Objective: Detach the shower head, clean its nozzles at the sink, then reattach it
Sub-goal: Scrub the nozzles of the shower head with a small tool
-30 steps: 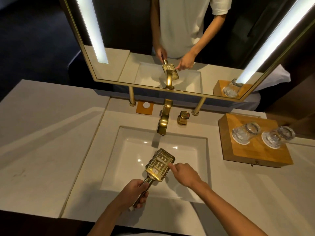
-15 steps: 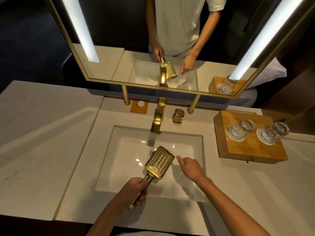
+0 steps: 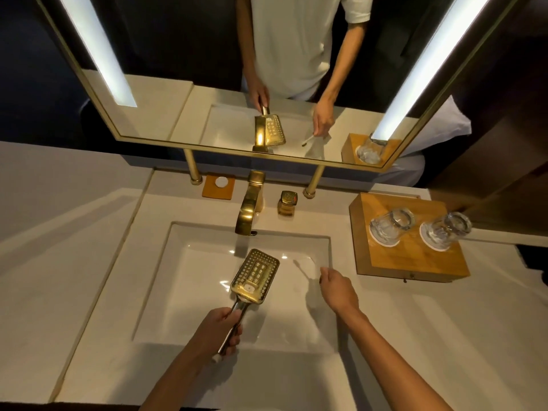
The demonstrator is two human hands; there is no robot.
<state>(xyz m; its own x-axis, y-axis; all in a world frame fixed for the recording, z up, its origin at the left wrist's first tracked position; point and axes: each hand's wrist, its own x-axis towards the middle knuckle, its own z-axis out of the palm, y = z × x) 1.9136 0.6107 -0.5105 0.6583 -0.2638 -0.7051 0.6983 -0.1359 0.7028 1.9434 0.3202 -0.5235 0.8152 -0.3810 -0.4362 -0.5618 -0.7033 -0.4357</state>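
Right hand (image 3: 338,289) now drawn away from the nozzle face it was touching a second ago, moved to the right rim of the sink (image 3: 189,280), well clear of the shower head (image 3: 255,275). Fingers curled downward, pinching a thin pale stick, its blurred tip (image 3: 297,264) reaching out over the basin; the mirror (image 3: 225,120) reflection shows the same stick in that hand. Left hand (image 3: 218,333) wrapped round the handle of the gold shower head, held above the basin with nozzle face up and tilted slightly right. Gold tap (image 3: 250,210) just behind, spout over the basin's back edge, small gold knob (image 3: 287,203) beside it. Wooden tray (image 3: 409,262) on the pale worktop (image 3: 59,262) to the right, carrying two upturned glasses (image 3: 391,222) side by side. Small orange square coaster (image 3: 218,185) behind the sink, left of the tap.
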